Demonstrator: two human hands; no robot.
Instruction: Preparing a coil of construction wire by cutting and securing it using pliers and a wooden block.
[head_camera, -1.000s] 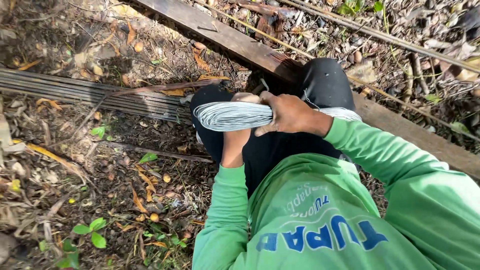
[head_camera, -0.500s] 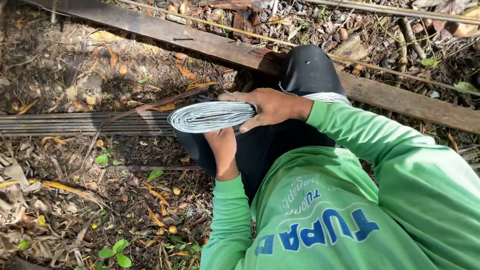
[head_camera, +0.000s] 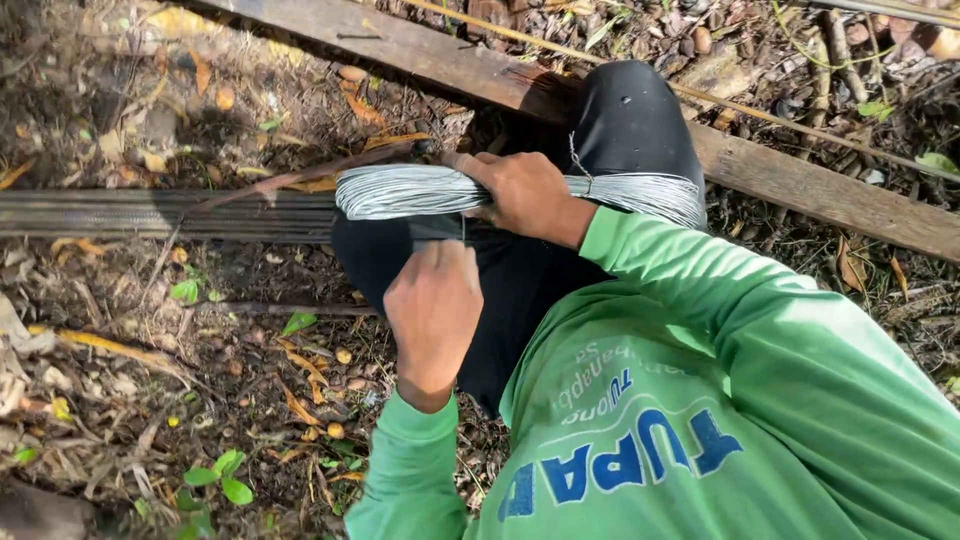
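Observation:
A coil of thin grey wire (head_camera: 400, 192) lies across my knees in black trousers (head_camera: 630, 120). My right hand (head_camera: 520, 190), in a green sleeve, is closed over the middle of the coil from above. My left hand (head_camera: 435, 315) sits just below the coil with its fingers curled around a small dark tool (head_camera: 438, 229) whose tip touches the wire. I cannot tell what kind of tool it is. The far end of the coil (head_camera: 650, 190) shows past my right wrist.
A bundle of dark steel rods (head_camera: 150, 215) lies on the ground to the left, running under the coil. A long wooden plank (head_camera: 800, 190) crosses diagonally behind my knees. Dry leaves, twigs and small green plants (head_camera: 220, 478) cover the soil.
My left hand has slid from under the coil to just below it, its back now showing. My right hand keeps its hold on the coil.

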